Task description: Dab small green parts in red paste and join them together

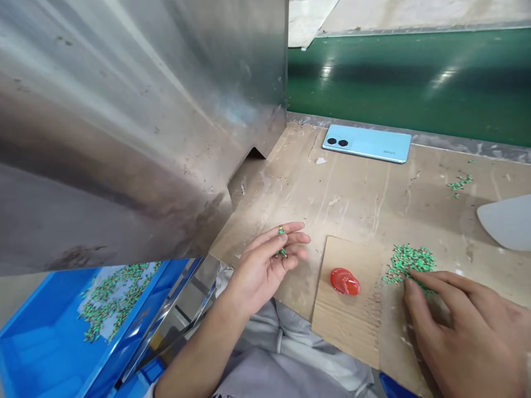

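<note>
My left hand (267,260) is half closed, palm turned up, over the table's near edge. Its thumb presses a small green part (281,232) with copper-coloured ends against the index finger, and more green parts (282,252) show among the curled fingers. At the right, my right hand (464,320) has thumb and index fingertips close together at the near edge of a pile of the same green parts (410,260). Whether a part sits between those fingertips is hidden. Between the hands, a glossy red blob (345,282) lies on a piece of cardboard (352,331).
A light blue phone (369,143) lies at the table's back, before a green belt (406,83). A large metal panel (145,110) bounds the left side. Below it, a blue bin (41,342) holds many green parts. A white object (508,221) stands at right.
</note>
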Demonstrator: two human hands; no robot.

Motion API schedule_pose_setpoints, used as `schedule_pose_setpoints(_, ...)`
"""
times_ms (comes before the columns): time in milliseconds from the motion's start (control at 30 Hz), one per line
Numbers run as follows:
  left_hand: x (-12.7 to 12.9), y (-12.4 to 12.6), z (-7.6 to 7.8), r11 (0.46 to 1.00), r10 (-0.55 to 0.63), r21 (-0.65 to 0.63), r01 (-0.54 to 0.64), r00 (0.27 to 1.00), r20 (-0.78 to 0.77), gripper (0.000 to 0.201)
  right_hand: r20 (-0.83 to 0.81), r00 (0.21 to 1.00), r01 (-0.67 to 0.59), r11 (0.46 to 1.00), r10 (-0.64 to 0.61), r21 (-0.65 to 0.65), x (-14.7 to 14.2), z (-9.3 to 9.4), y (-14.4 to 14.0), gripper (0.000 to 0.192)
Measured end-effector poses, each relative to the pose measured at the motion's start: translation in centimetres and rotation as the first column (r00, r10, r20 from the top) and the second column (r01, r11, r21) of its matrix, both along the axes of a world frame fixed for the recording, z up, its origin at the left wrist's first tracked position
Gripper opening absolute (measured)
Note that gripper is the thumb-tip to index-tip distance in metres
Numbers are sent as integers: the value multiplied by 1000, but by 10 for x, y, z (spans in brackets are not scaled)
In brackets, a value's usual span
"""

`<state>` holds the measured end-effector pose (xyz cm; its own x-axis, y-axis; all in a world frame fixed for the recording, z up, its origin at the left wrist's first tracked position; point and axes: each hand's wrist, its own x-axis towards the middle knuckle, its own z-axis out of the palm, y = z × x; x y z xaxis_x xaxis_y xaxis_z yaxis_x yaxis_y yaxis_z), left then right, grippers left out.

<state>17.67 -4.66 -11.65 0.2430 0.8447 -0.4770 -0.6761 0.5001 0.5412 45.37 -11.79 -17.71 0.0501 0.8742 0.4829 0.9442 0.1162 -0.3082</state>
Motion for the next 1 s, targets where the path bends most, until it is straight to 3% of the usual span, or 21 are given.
schedule_pose_setpoints(267, -2, -13, 0, 983, -154, 70, 168, 973, -172, 15, -86, 995, 51, 996, -57, -75, -2, 3, -1, 31)
schedule_pose_setpoints(433, -2, -21, 2, 975, -163, 79, 208, 909, -385, 26, -324, 927, 197, 980, -187, 0, -3, 3, -10, 16)
schedule_pose_setpoints(567, 0, -24, 2, 962, -233, 58, 266, 914, -332, 27, -532, 833, 236, 967, -153, 92, -7, 3, -13, 11)
schedule_pose_setpoints(667, 4, -26, 2, 952, -284, 40, 304, 924, -254, 31, -612, 784, 239, 961, -108, 137, -17, 15, -18, 12)
schedule_pose_setpoints(733, 7, -30, 4, 948, -307, 17, 318, 926, -222, 35, -683, 728, 239, 958, -67, 160, -26, 27, -24, 12)
schedule_pose_setpoints(800, 10, -35, 5, 946, -317, -2, 323, 927, -203, 34, -788, 615, 194, 975, -32, 112, -36, 40, -31, 9)
schedule_pose_setpoints(900, 14, -47, 5, 940, -338, -9, 342, 924, -180, 33, -908, 416, 25, 998, -55, -49, -48, 49, -40, 2)
schedule_pose_setpoints(1000, 18, -58, 3, 907, -417, 8, 422, 898, -138, 26, -938, 344, -131, 987, -43, -93, -58, 47, -46, 2)
